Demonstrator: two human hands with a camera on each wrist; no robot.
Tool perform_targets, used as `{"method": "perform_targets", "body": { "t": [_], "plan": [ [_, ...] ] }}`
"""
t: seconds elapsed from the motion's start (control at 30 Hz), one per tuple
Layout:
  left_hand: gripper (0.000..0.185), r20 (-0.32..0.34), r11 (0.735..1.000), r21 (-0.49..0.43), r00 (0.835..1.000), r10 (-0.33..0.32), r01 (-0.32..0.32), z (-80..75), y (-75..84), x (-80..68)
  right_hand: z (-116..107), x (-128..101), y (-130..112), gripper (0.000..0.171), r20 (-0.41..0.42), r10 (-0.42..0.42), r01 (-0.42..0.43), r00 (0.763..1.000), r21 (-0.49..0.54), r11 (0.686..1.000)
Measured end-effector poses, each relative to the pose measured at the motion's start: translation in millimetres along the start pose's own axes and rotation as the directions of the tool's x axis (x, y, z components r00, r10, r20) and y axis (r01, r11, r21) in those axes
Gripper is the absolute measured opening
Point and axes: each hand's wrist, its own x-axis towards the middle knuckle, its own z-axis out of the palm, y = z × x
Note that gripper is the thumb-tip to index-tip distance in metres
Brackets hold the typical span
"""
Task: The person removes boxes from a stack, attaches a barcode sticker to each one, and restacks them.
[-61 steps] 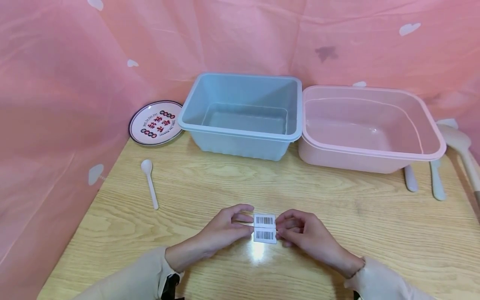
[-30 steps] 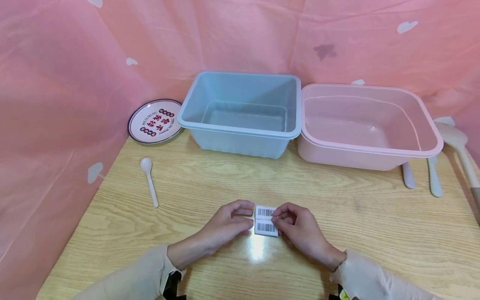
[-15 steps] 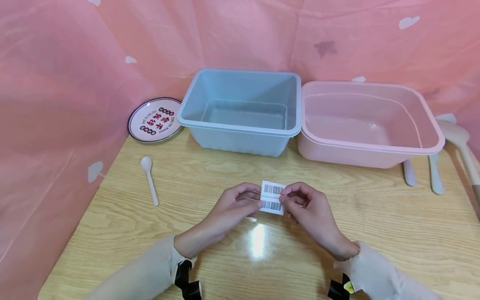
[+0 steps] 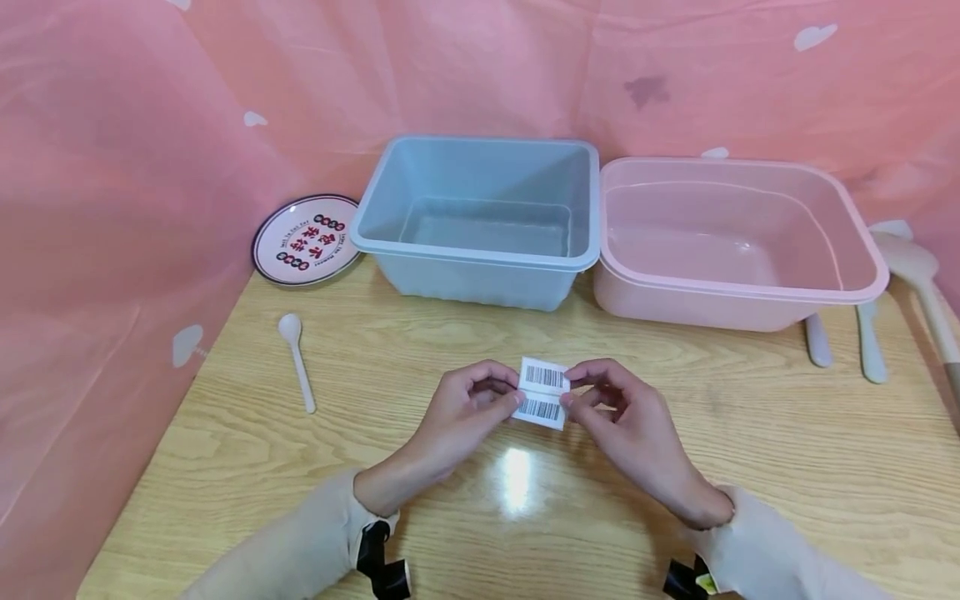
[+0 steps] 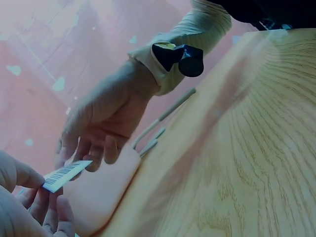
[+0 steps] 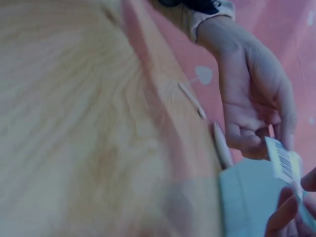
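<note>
wooden table (image 4: 420,342) below, both hands (image 4: 467,411) (image 4: 632,423) pinch barcoded card (image 4: 542,393) between them

The head view faces forward and down at the table (image 4: 420,346); nearer, tilted wrist views share the barcoded card (image 4: 542,393).
</note>
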Motion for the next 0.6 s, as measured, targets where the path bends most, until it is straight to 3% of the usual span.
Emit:
{"method": "perform_targets", "body": {
  "t": [0.07, 0.13, 0.23, 0.3, 0.4, 0.5, 0.6],
  "plan": [
    [0.015, -0.019, 1.0, 0.009, 1.0, 0.001, -0.001, -0.3, 1.3, -0.1, -3, 0, -4, 0.023, -0.069, -0.127, 0.123, 0.99, -0.055, 0.991],
    [0.015, -0.03, 1.0, 0.011, 1.0, 0.005, -0.004, -0.6, 2.5, 0.2, -6, 1, -7, 0.022, -0.148, -0.288, 0.277, 0.946, -0.091, 0.956],
    [0.014, -0.031, 1.0, 0.009, 0.999, 0.014, -0.014, -1.0, 3.3, 1.0, -8, 5, -13, 0.014, -0.238, -0.501, 0.478, 0.832, -0.152, 0.865],
    [0.014, -0.024, 1.0, 0.013, 1.0, 0.02, -0.02, -1.3, 3.4, 1.5, -6, 7, -17, 0.024, -0.254, -0.611, 0.578, 0.75, -0.198, 0.792],
    [0.015, -0.013, 0.999, 0.027, 0.999, 0.032, -0.031, -1.1, 3.6, 2.0, -1, 10, -23, 0.032, -0.213, -0.704, 0.665, 0.677, -0.232, 0.71],
    [0.014, 0.002, 0.998, 0.034, 0.999, 0.054, -0.054, -0.2, 4.3, 1.6, 6, 12, -25, 0.027, -0.152, -0.735, 0.699, 0.661, -0.232, 0.677],
    [0.014, 0.014, 0.996, 0.033, 0.997, 0.081, -0.082, 1.2, 5.3, 0.8, 10, 13, -22, 0.027, -0.111, -0.716, 0.679, 0.69, -0.246, 0.692]
  ]
}}
